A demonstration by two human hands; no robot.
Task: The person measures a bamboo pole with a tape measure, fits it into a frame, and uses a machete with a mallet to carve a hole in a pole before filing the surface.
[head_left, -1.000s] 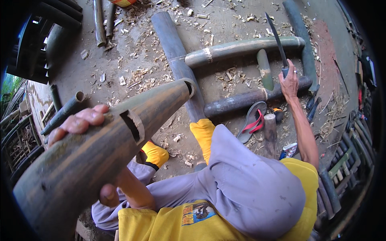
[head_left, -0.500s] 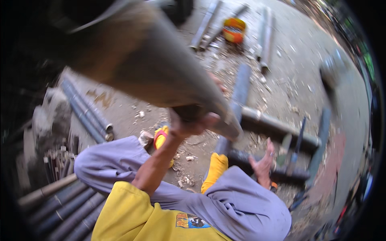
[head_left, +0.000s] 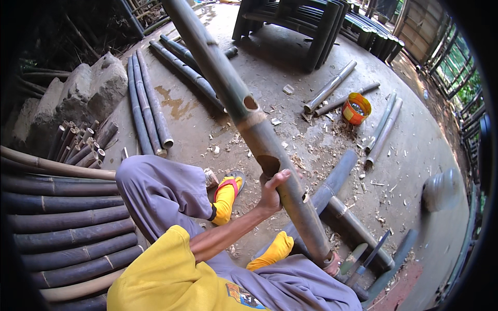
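Observation:
A long, thick bamboo pole (head_left: pixel 262 140) with holes cut in its side slants from the far upper left down towards my right knee. My left hand (head_left: pixel 272 194) grips it from the left, thumb across the top, just below a large hole. At its near end, my right hand (head_left: pixel 332 264) is closed on the rim, partly hidden by the pole. Under that end lie a bamboo length (head_left: pixel 340 179) and a shorter crosspiece (head_left: pixel 358 228). A long-bladed knife (head_left: pixel 376 249) rests close to my right hand.
An orange-yellow bucket (head_left: pixel 356 109) stands among bamboo pieces and wood shavings. Dark poles (head_left: pixel 72 236) are stacked at my left, with rocks (head_left: pixel 83 93) beyond. A bamboo frame (head_left: pixel 290 23) stands at the far side. A large clear jug (head_left: pixel 440 191) is at right.
The pole has swung from close before the view to a lower slant, its far end pointing away. My right hand, open and apart before, now holds its near end. The view has shifted.

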